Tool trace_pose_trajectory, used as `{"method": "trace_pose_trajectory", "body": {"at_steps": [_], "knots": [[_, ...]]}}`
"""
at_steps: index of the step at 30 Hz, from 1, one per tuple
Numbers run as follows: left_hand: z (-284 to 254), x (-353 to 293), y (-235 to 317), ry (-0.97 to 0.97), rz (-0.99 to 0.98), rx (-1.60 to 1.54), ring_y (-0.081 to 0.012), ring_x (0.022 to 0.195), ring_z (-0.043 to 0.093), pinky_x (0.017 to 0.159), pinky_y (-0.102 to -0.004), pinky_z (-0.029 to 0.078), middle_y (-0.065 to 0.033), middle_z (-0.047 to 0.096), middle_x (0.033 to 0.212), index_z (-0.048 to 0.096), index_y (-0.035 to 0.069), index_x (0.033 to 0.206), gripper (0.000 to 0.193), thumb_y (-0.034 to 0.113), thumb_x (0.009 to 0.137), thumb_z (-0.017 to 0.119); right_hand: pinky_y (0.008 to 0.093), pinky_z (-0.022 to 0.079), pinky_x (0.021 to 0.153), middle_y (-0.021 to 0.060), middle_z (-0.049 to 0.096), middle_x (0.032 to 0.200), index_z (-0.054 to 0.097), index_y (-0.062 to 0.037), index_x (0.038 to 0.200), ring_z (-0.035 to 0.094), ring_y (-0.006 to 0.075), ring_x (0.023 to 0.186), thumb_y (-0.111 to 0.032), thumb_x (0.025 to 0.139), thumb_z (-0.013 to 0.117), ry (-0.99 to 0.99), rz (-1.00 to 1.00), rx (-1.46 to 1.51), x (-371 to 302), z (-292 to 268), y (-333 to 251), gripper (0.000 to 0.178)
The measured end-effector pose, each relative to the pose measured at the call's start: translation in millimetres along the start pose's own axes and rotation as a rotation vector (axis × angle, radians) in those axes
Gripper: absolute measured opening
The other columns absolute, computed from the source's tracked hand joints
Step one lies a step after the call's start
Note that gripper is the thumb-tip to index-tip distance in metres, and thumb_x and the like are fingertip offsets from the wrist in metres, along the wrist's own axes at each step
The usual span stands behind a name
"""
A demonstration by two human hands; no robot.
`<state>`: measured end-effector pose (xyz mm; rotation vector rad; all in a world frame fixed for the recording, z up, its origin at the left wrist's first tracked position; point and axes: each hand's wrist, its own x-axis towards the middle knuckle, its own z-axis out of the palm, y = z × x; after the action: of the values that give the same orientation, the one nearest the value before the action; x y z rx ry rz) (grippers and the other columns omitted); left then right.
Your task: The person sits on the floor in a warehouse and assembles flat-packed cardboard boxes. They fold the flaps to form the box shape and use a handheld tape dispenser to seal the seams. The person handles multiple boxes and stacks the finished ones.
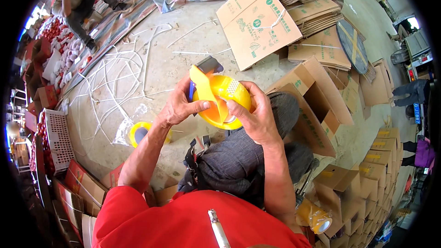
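Both my hands hold a packing tape dispenser point(202, 85) in front of my lap. It has an orange-yellow frame, a blue part on its left side and a dark piece at the far end. A round yellow part point(236, 91) with a pale dotted patch sits against the frame. My left hand point(177, 105) is closed on the frame side, thumb on top. My right hand point(257, 119) grips the round yellow side, its thumb pressed near the middle. Some fingers of both hands are hidden underneath. On the floor beyond my left forearm lies a yellow tape roll point(136, 134).
Loose white straps point(124, 73) tangle on the floor ahead. Flattened cartons point(262, 22) are stacked at the far right, with an open carton point(312, 105) nearer. Another tape roll point(321, 222) lies lower right. A white crate point(59, 140) stands left. A person point(80, 4) sits far left.
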<state>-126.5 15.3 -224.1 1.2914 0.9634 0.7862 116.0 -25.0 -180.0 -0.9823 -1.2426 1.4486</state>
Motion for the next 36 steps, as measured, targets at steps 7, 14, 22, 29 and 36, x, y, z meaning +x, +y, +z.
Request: {"method": "trace_pose_trajectory", "body": {"at_steps": [7,14,22,29,36], "knots": [[9,-2,-3,0.075,0.259,0.064,-0.0191,0.13,0.051,0.111,-0.0361,0.043,-0.0061,0.052,0.143,0.041,0.006,0.154,0.102,0.026,0.072,0.098,0.0288,0.051,0.089,0.0044,0.066,0.108,0.063,0.0009,0.121,0.061,0.0108,0.1,-0.023,0.092,0.08,-0.036,-0.009,-0.045,0,-1,7,0.042],[-5,-15,5,-0.138,0.152,0.229,-0.0195,0.125,0.054,0.11,-0.0357,0.044,-0.0062,0.058,0.134,0.05,0.005,0.147,0.092,0.027,0.071,0.097,0.0296,0.05,0.092,0.0054,0.066,0.108,0.064,0.0013,0.119,0.06,0.0113,0.102,-0.022,0.091,0.081,-0.141,-0.051,-0.082,0,-5,5,0.04],[4,-27,9,-0.048,0.178,0.168,-0.0167,0.112,0.059,0.101,-0.0325,0.048,-0.004,0.062,0.122,0.052,0.004,0.144,0.087,0.026,0.072,0.095,0.0304,0.05,0.094,0.0065,0.067,0.109,0.064,0.0009,0.119,0.06,0.0122,0.104,-0.019,0.088,0.083,-0.179,-0.058,-0.092,-2,-5,11,0.041],[12,-28,24,0.039,0.248,0.309,-0.0135,0.104,0.058,0.092,-0.031,0.049,-0.0042,0.062,0.11,0.056,0.003,0.138,0.079,0.028,0.074,0.094,0.0304,0.05,0.094,0.0069,0.068,0.108,0.064,0.0014,0.119,0.061,0.0122,0.103,-0.016,0.086,0.084,-0.175,-0.032,-0.135,-3,-6,13,0.043],[7,-32,17,0.075,0.267,0.492,-0.0151,0.087,0.057,0.078,-0.0327,0.049,-0.0028,0.06,0.097,0.059,0.004,0.119,0.064,0.028,0.072,0.096,0.0324,0.049,0.097,0.0092,0.07,0.114,0.063,0.0027,0.123,0.062,0.0139,0.108,-0.015,0.087,0.083,-0.191,-0.074,-0.119,-2,-2,11,0.045]]}}
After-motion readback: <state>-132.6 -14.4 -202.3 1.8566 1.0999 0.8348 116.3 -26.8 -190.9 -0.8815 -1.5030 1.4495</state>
